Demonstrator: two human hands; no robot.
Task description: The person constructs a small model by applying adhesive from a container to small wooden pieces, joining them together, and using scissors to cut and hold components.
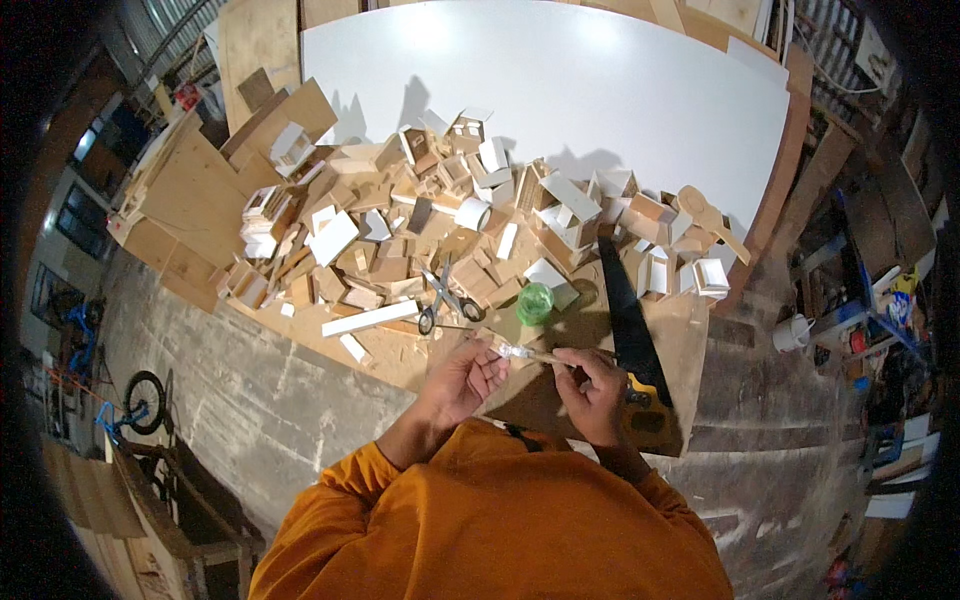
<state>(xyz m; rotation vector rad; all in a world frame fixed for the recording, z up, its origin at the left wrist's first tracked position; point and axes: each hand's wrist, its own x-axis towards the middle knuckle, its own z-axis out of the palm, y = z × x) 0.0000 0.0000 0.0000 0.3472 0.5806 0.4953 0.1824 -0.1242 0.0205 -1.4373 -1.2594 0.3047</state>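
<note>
Workshop clutter rings a concrete floor [250,400], with a bicycle [140,405] at the left edge and shelves of tools at the right. Leaning across the middle is a big white board [600,90], and under it a plywood table [440,355] carries a wide heap of wood and white offcuts [430,220], many glued into small box shapes. A black handsaw [625,310] lies along the right side of the table, its blade running away from the person and its yellow handle near the right wrist. Scissors [445,298] with dark handles lie just beyond the hands, beside a green round container [534,300].

Both orange sleeves come up from the lower edge. The left hand [458,378] has its fingers [490,365] curled together, pinched on a small pale piece at the brush tip. The right hand [592,385] has its fingers closed around the handle of a thin brush [535,354]. The brush sits between the two hands above the near table edge, its long axis almost level across the view, bristle end pointing to the person's left, handle end toward the right hand.
</note>
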